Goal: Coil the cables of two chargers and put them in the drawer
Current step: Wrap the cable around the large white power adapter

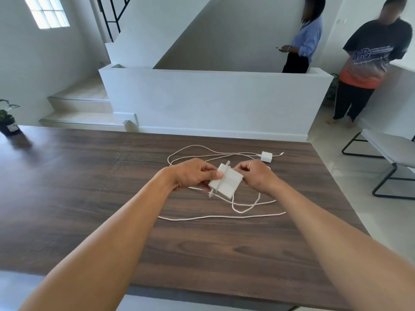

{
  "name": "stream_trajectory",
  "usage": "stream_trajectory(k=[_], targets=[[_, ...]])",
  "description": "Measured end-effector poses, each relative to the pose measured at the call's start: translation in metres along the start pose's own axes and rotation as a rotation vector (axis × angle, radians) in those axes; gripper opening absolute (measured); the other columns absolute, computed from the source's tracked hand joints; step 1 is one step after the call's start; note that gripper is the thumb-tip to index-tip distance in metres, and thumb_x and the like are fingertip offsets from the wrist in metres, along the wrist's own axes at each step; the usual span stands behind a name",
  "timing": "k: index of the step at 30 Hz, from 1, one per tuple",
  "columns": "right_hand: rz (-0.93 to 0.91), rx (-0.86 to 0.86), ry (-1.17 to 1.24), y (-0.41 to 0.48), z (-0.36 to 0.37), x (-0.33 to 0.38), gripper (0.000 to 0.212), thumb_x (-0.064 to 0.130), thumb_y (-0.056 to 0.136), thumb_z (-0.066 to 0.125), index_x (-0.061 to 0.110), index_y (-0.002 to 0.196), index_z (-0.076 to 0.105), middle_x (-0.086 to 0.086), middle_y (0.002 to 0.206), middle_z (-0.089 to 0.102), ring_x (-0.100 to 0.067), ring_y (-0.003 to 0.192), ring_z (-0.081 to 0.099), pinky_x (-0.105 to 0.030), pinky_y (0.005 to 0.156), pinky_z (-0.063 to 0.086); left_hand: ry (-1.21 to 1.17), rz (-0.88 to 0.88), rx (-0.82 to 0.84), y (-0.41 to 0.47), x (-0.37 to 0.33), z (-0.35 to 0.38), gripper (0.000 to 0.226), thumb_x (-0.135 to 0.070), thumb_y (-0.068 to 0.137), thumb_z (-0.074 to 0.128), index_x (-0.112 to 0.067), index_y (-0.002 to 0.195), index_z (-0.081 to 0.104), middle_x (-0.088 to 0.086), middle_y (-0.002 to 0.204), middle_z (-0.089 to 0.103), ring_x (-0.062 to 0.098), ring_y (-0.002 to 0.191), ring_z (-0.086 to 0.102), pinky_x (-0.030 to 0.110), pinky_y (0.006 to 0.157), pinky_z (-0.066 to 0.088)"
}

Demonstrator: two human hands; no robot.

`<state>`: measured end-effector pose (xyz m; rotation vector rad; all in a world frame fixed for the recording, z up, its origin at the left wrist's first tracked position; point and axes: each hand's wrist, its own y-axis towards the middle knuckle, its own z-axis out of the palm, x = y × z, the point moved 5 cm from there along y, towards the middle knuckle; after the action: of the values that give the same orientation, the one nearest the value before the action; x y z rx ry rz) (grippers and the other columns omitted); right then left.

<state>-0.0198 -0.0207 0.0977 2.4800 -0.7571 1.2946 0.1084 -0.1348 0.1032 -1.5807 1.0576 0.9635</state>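
Observation:
A large white charger block (228,181) is held just above the dark wooden table (89,198). My left hand (193,173) pinches its left edge, and my right hand (258,176) grips its right corner. Its white cable (224,216) lies loose on the table below and to the right of my hands. A small white charger (266,156) lies further back on the right, with its own cable (202,153) looping leftward behind my hands. No drawer is in view.
A potted plant (9,122) stands at the table's far left corner. A grey bench (390,153) with a black frame stands right of the table. Two people stand by the white half wall (213,97) and stairs behind.

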Motion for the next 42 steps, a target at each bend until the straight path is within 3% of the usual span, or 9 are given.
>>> stream_trajectory(k=[4, 7, 11, 14, 18, 23, 33, 38, 42], targets=[[0.053, 0.112, -0.105, 0.004, -0.004, 0.014, 0.026, 0.035, 0.089, 0.065, 0.022, 0.068, 0.071, 0.013, 0.048, 0.048, -0.003, 0.045, 0.039, -0.018, 0.051, 0.033, 0.089, -0.024, -0.057, -0.003, 0.014, -0.001, 0.022, -0.021, 0.096, 0.057, -0.003, 0.101, 0.068, 0.006, 0.082, 0.070, 0.012, 0.070, 0.065, 0.020, 0.067, 0.055], [0.032, 0.124, -0.209, 0.004, -0.001, 0.020, 0.023, 0.034, 0.090, 0.064, 0.022, 0.073, 0.074, 0.000, 0.057, 0.046, -0.012, 0.053, 0.037, -0.025, 0.052, 0.030, 0.088, -0.056, -0.080, -0.002, 0.021, 0.003, 0.026, -0.019, 0.096, 0.057, 0.004, 0.105, 0.064, 0.013, 0.084, 0.065, 0.015, 0.069, 0.063, 0.020, 0.065, 0.056], [-0.005, 0.092, -0.301, -0.001, 0.009, 0.028, 0.025, 0.025, 0.093, 0.057, 0.010, 0.083, 0.075, 0.005, 0.060, 0.057, -0.010, 0.056, 0.048, -0.022, 0.053, 0.036, 0.089, -0.080, -0.148, -0.002, 0.023, 0.003, 0.024, -0.018, 0.096, 0.056, 0.004, 0.101, 0.063, 0.009, 0.077, 0.065, 0.006, 0.057, 0.065, 0.019, 0.060, 0.056], [-0.049, 0.042, -0.339, -0.004, 0.012, 0.036, 0.024, 0.021, 0.093, 0.052, 0.010, 0.087, 0.074, -0.001, 0.073, 0.067, -0.016, 0.068, 0.057, -0.027, 0.061, 0.041, 0.091, -0.106, -0.239, 0.001, 0.027, -0.002, 0.028, -0.021, 0.096, 0.058, 0.006, 0.102, 0.064, 0.011, 0.082, 0.066, 0.009, 0.059, 0.066, 0.022, 0.060, 0.058], [-0.112, -0.056, -0.348, -0.012, 0.016, 0.042, 0.028, 0.020, 0.093, 0.047, 0.011, 0.092, 0.074, -0.006, 0.076, 0.070, -0.019, 0.063, 0.055, -0.029, 0.061, 0.042, 0.024, -0.123, -0.347, 0.004, 0.031, -0.008, 0.033, -0.027, 0.094, 0.060, 0.006, 0.098, 0.066, 0.017, 0.088, 0.069, 0.020, 0.069, 0.068, 0.026, 0.064, 0.059], [-0.220, -0.172, -0.377, -0.024, 0.026, 0.039, 0.029, 0.024, 0.095, 0.045, 0.009, 0.088, 0.070, -0.006, 0.085, 0.069, -0.028, 0.081, 0.061, -0.040, 0.073, 0.051, -0.106, -0.138, -0.486, 0.008, 0.031, -0.011, 0.040, -0.028, 0.094, 0.061, 0.012, 0.100, 0.065, 0.026, 0.096, 0.069, 0.026, 0.069, 0.068, 0.030, 0.062, 0.060], [-0.446, -0.385, -0.465, -0.049, 0.050, 0.024, 0.028, 0.021, 0.094, 0.049, 0.013, 0.115, 0.066, -0.006, 0.084, 0.063, -0.035, 0.069, 0.064, -0.041, 0.054, 0.052, -0.340, -0.169, -0.555, 0.006, 0.028, -0.008, 0.039, -0.025, 0.093, 0.062, 0.012, 0.106, 0.064, 0.025, 0.100, 0.070, 0.029, 0.076, 0.067, 0.037, 0.065, 0.062], [-0.551, -0.516, -0.481, -0.057, 0.050, 0.024, 0.029, 0.026, 0.093, 0.047, 0.015, 0.110, 0.068, 0.002, 0.084, 0.063, -0.023, 0.057, 0.063, -0.031, 0.041, 0.046, -0.528, -0.164, -0.569, 0.003, 0.026, -0.005, 0.031, -0.022, 0.095, 0.059, 0.007, 0.101, 0.064, 0.018, 0.083, 0.068, 0.026, 0.068, 0.067, 0.035, 0.061, 0.062], [-0.539, -0.511, -0.342, -0.058, 0.054, 0.016, 0.024, 0.021, 0.093, 0.051, 0.017, 0.107, 0.070, 0.004, 0.080, 0.061, -0.019, 0.059, 0.059, -0.031, 0.047, 0.047, -0.636, -0.136, -0.564, -0.001, 0.026, -0.011, 0.027, -0.023, 0.095, 0.058, 0.003, 0.098, 0.064, 0.015, 0.079, 0.068, 0.025, 0.064, 0.068, 0.039, 0.067, 0.061]])
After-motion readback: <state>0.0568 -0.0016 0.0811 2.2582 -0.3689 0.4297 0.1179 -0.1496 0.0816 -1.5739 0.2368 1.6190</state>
